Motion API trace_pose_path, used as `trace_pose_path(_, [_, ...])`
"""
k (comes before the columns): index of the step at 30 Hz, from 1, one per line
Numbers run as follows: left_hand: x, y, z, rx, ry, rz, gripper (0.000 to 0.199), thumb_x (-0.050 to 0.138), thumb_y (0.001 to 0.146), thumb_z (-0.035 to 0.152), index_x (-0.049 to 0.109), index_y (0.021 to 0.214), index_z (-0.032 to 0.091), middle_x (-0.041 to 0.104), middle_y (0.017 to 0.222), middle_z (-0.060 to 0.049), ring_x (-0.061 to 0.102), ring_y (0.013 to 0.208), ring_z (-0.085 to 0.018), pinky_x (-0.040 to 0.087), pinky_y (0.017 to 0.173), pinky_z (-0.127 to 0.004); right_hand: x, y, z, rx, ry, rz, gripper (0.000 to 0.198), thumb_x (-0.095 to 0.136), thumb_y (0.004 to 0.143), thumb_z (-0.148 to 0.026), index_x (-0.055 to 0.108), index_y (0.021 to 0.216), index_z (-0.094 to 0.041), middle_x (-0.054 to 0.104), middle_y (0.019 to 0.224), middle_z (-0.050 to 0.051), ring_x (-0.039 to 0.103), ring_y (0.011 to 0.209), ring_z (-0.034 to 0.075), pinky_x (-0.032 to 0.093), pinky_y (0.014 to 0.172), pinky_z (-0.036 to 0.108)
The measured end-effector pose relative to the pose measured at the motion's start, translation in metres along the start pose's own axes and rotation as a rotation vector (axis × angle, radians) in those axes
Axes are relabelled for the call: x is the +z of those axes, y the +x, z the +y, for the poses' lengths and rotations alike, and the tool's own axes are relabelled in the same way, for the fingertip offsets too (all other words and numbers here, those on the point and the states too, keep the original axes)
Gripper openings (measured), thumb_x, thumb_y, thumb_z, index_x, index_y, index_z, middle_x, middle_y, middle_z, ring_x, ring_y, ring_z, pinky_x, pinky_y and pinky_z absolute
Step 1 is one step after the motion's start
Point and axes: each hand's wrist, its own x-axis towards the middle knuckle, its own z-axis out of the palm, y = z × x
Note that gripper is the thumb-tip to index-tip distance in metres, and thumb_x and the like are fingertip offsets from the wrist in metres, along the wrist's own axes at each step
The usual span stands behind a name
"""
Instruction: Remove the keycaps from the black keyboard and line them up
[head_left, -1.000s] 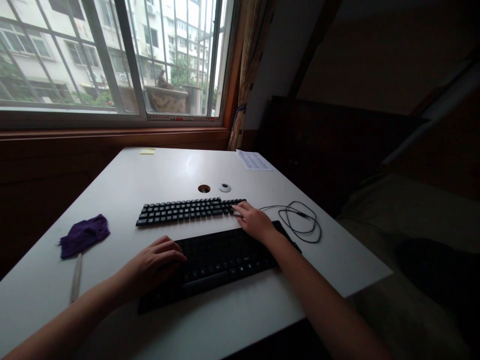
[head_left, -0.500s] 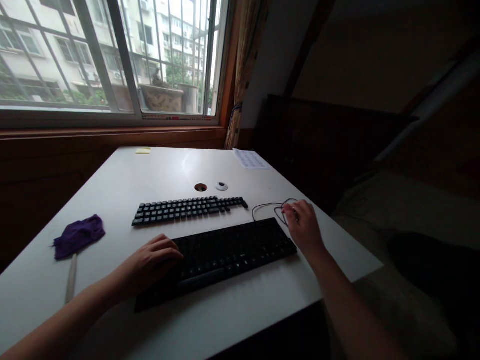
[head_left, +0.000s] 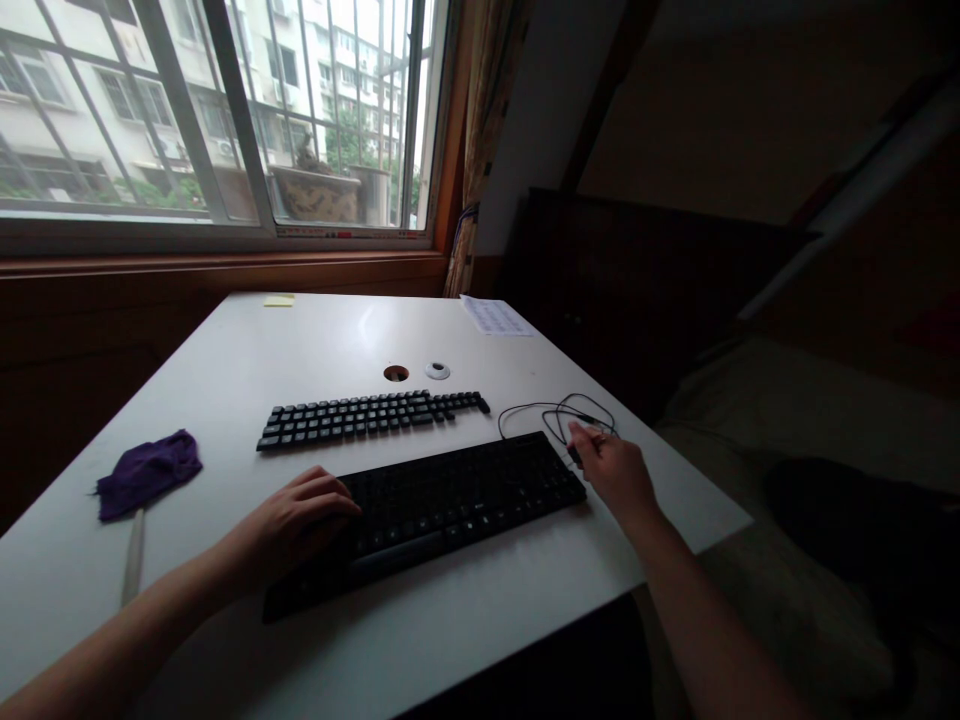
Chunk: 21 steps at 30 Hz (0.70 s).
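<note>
A black keyboard [head_left: 450, 495] lies at a slant across the front of the white table. My left hand [head_left: 311, 510] rests over its left part with bent fingers, holding it; the fingertips are partly hidden. Just off the keyboard's right end, my right hand [head_left: 611, 465] is closed in a pinch on a small dark tool [head_left: 574, 455]. Thin wires seem to stick out of that tool towards the keyboard, but most of it is hidden by the fingers. Behind the keyboard, black keycaps [head_left: 360, 418] stand in neat rows on the table.
The keyboard's cable [head_left: 559, 405] is looped behind my right hand. On the left lies a purple cloth [head_left: 150, 475] with a pale stick [head_left: 133, 560] below it. A cable hole [head_left: 396, 373], its white cover [head_left: 437, 371], a yellow note [head_left: 279, 300] and printed paper [head_left: 496, 316] are farther back.
My right hand has come down and nearer to me, from over the cable to beside the keyboard's right end. My left hand stays on the keyboard. The view has shifted slightly.
</note>
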Motion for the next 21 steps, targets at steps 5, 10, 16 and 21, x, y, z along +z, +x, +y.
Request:
trace_pose_path(5, [0.000, 0.001, 0.000, 0.010, -0.001, 0.007, 0.020, 0.050, 0.097, 0.016, 0.065, 0.110, 0.021, 0.066, 0.101, -0.008, 0.056, 0.093, -0.018, 0.049, 0.081, -0.028, 0.005, 0.004, 0.002, -0.053, -0.128, -0.083, 0.054, 0.036, 0.096, -0.055, 0.068, 0.068, -0.022, 0.070, 0.063, 0.005, 0.066, 0.061, 0.021, 0.044, 0.062, 0.028])
trace_pose_path(10, [0.001, -0.001, -0.003, -0.004, 0.003, -0.008, 0.021, 0.049, 0.098, 0.017, 0.065, 0.110, 0.022, 0.066, 0.100, -0.007, 0.056, 0.093, -0.018, 0.048, 0.082, -0.029, 0.002, 0.008, 0.006, -0.033, -0.152, -0.125, 0.049, 0.045, 0.091, -0.056, 0.071, 0.066, -0.021, 0.072, 0.067, 0.007, 0.068, 0.068, 0.023, 0.042, 0.063, 0.029])
trace_pose_path(16, [0.001, 0.001, 0.000, -0.001, -0.003, 0.015, 0.021, 0.050, 0.097, 0.018, 0.066, 0.109, 0.022, 0.067, 0.099, -0.007, 0.056, 0.091, -0.018, 0.049, 0.080, -0.029, 0.004, 0.019, 0.029, 0.162, 0.052, -0.209, 0.053, 0.049, 0.086, -0.057, 0.066, 0.054, -0.019, 0.066, 0.054, 0.006, 0.064, 0.058, 0.021, 0.042, 0.059, 0.029])
trace_pose_path(21, [0.001, 0.001, -0.001, -0.005, -0.011, 0.020, 0.021, 0.049, 0.097, 0.019, 0.068, 0.108, 0.022, 0.067, 0.099, -0.008, 0.058, 0.091, -0.018, 0.050, 0.080, -0.028, 0.012, 0.024, 0.045, 0.206, 0.146, -0.236, 0.056, 0.049, 0.083, -0.061, 0.058, 0.049, -0.018, 0.058, 0.046, 0.004, 0.054, 0.045, 0.016, 0.039, 0.052, 0.028])
